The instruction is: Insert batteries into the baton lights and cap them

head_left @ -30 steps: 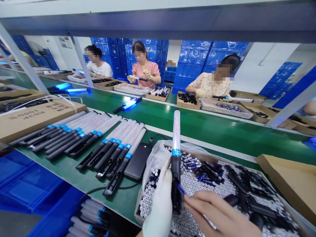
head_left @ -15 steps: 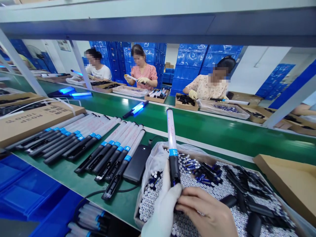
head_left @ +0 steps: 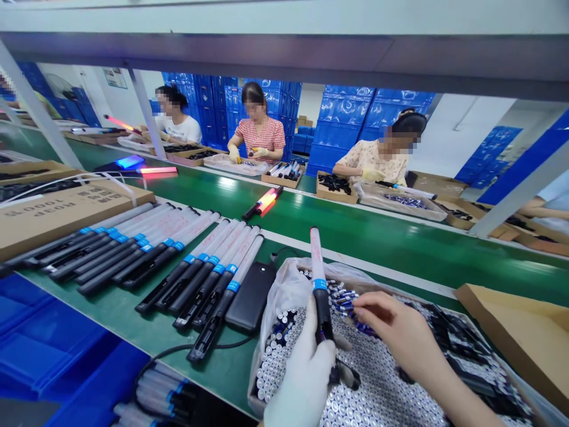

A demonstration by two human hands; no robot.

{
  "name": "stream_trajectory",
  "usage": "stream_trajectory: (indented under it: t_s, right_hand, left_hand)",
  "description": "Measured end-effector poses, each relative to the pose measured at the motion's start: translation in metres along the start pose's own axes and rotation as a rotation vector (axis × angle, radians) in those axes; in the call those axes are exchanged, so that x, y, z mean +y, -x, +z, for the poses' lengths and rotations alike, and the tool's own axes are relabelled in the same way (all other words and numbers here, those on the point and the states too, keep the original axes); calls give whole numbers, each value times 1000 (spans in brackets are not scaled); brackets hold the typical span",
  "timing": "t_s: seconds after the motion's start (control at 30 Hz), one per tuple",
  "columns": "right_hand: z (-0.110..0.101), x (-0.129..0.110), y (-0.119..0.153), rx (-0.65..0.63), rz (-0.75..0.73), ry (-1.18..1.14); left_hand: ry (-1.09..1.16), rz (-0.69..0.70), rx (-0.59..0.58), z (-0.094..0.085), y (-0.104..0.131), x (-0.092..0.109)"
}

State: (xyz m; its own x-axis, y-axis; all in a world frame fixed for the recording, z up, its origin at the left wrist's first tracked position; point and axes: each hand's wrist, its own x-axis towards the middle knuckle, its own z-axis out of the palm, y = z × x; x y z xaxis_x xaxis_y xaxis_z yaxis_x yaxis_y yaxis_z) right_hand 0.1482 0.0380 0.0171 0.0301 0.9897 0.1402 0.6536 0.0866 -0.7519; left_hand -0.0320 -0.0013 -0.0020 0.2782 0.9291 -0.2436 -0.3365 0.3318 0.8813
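Note:
My left hand, in a white glove, is wrapped round the black handle of a light stick. The stick is tilted upright, its pale tube unlit, with a blue band and an open slot in the handle. My bare right hand is over the box of batteries, its fingers stretched toward loose blue-and-silver batteries. The fingertips are close to these; whether they touch is unclear. Dark shapes by the left fingers are hard to make out.
Several unlit light sticks lie in rows on the left, beside a black power bank. Black covers lie on the batteries. Lit sticks rest on the green belt. Co-workers sit opposite. A cardboard box stands right.
My right hand has left the stick's handle and moved up and right to the loose batteries. The stick in my left hand has shifted slightly down and right. Lit sticks changed colour.

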Motion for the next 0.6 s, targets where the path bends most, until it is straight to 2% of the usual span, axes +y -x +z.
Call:
stream_trajectory:
  t_s: [0.1, 0.23, 0.3, 0.43, 0.6]
  right_hand:
    - [5, 10, -33, -122, -97, 292]
    - [23, 12, -57, -173, -116, 373]
    - [26, 12, -61, -177, -95, 391]
    - [26, 15, -62, -184, -51, 407]
    - [26, 18, -63, -211, -58, 408]
  left_hand:
    - [58, -89, -18, 6, 2, 7]
    - [56, -117, -19, 10, -2, 7]
    - [64, -127, -27, 9, -3, 4]
    - [257, -82, -97, 6, -1, 3]
    - [242, -113, -56, 9, 0, 1]
